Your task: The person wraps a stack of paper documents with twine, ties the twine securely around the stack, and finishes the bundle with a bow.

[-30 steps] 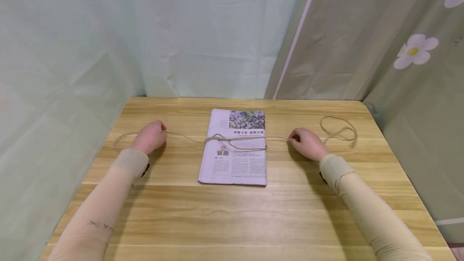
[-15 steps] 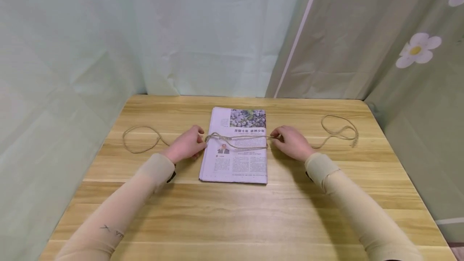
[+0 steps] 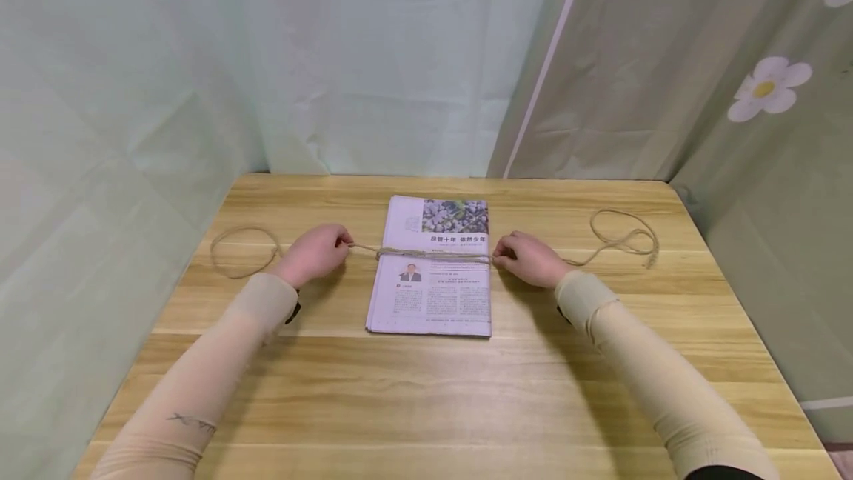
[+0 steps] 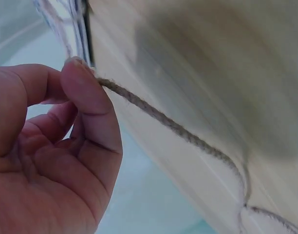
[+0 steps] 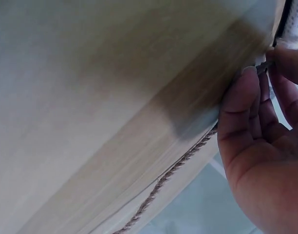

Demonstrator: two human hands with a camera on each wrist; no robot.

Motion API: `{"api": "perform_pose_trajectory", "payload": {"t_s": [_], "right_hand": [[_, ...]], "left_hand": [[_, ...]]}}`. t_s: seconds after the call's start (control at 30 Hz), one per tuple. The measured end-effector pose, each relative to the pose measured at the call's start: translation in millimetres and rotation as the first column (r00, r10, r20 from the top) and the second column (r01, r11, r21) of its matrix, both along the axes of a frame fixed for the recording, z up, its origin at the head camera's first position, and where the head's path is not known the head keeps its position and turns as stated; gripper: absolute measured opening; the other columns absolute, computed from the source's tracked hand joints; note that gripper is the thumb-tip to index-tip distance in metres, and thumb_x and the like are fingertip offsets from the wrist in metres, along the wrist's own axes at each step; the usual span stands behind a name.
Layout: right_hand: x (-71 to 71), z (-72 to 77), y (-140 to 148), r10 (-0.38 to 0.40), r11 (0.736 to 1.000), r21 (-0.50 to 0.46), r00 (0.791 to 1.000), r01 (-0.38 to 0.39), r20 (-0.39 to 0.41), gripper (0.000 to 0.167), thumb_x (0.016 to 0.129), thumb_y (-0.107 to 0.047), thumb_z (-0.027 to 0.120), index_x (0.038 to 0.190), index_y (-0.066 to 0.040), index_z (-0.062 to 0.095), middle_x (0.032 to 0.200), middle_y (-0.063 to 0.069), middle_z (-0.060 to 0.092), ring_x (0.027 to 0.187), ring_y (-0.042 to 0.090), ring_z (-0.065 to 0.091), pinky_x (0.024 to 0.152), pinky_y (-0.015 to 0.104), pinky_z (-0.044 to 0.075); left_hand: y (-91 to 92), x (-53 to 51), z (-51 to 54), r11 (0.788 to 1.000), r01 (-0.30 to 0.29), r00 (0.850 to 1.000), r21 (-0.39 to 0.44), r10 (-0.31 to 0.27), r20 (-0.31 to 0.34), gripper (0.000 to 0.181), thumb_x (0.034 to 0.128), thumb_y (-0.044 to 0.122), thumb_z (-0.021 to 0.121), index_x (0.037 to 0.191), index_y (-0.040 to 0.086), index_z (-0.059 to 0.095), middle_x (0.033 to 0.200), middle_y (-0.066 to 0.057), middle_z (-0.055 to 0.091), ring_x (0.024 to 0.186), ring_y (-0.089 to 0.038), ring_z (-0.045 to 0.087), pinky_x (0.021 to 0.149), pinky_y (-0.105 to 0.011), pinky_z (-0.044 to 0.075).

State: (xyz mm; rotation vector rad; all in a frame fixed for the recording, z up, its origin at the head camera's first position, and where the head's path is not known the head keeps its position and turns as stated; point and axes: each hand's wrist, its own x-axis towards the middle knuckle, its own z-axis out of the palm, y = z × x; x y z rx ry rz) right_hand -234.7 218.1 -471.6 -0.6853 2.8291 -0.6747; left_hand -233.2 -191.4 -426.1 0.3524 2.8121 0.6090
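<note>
A folded stack of white and grey printed newspaper [image 3: 429,306] is laid flat near the middle of the pale yellow, wood-grained counter [image 3: 426,398], its layered paper edges shown along the left and lower sides. Its top sheet is printed with a dark plant photograph, columns of text and a small portrait.

Across the newspaper, a little above its mid-height, a thin tan cord of rough twisted fibre [image 3: 433,255] is stretched in narrow strands lying close together. The cord is pinched between thumb and fingertips by the left grip [image 3: 315,254], held apart from the paper's left edge with a short, straight span between. By the right grip [image 3: 532,261], the cord is likewise pinched, just beside the paper's right edge.

On the counter's left, one slack tail is curved into a rounded loop; on the right, the other is curled into an uneven loop with a frayed tip. In the left wrist view, stray fuzz can be seen along the cord's surface.

Both forearms are covered by cream sleeves [image 3: 666,384] of soft, wrinkled fabric. Behind, creased pale green sheeting [image 3: 400,58] is hung, patterned at right with white-petalled flowers [image 3: 769,89].
</note>
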Motion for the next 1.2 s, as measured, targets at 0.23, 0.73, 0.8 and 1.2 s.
{"api": "perform_pose_trajectory", "payload": {"t_s": [0.23,0.73,0.8,1.2], "right_hand": [[1.4,3.2,2.1,0.002,1.000,0.004,1.000,-0.002,0.014,0.010,0.101,-0.019,0.067,0.102,-0.009,0.068,0.098,0.004,0.062,0.093,0.023,0.059,0.088,0.045,0.048],[4.1,11.1,-18.5,0.009,1.000,-0.029,1.000,-0.008,0.015,0.013,0.100,-0.018,0.067,0.106,-0.007,0.069,0.101,0.006,0.069,0.096,0.024,0.064,0.090,0.044,0.052],[3.7,10.7,-19.2,0.001,1.000,-0.022,1.000,-0.001,0.017,0.013,0.100,-0.021,0.068,0.103,-0.009,0.070,0.098,0.004,0.069,0.093,0.022,0.064,0.087,0.043,0.052],[1.9,11.1,-12.3,-0.015,1.000,-0.017,0.999,0.014,-0.029,0.012,0.099,-0.021,0.070,0.099,-0.009,0.072,0.092,0.002,0.066,0.087,0.020,0.062,0.083,0.042,0.052]], "left_hand": [[-14.3,-2.7,-3.6,0.999,-0.005,1.000,-0.032,0.004,-0.012,0.022,0.0991,0.008,0.052,0.109,-0.004,0.068,0.110,-0.020,0.068,0.099,-0.034,0.061,0.092,-0.052,0.049],[37.9,7.8,-15.5,0.994,0.036,0.999,0.105,-0.038,0.020,0.037,0.1023,0.019,0.063,0.132,-0.003,0.057,0.109,-0.016,0.067,0.087,-0.022,0.062,0.079,-0.039,0.053],[38.2,7.3,-15.9,0.997,0.034,0.999,0.073,-0.033,-0.024,0.026,0.1020,0.021,0.065,0.117,0.000,0.064,0.097,-0.010,0.066,0.084,-0.023,0.060,0.077,-0.039,0.051],[32.4,2.1,-15.0,0.996,0.077,0.994,0.045,-0.074,-0.080,0.017,0.0990,0.022,0.071,0.093,0.007,0.073,0.086,-0.005,0.063,0.077,-0.021,0.055,0.073,-0.037,0.048]]}}
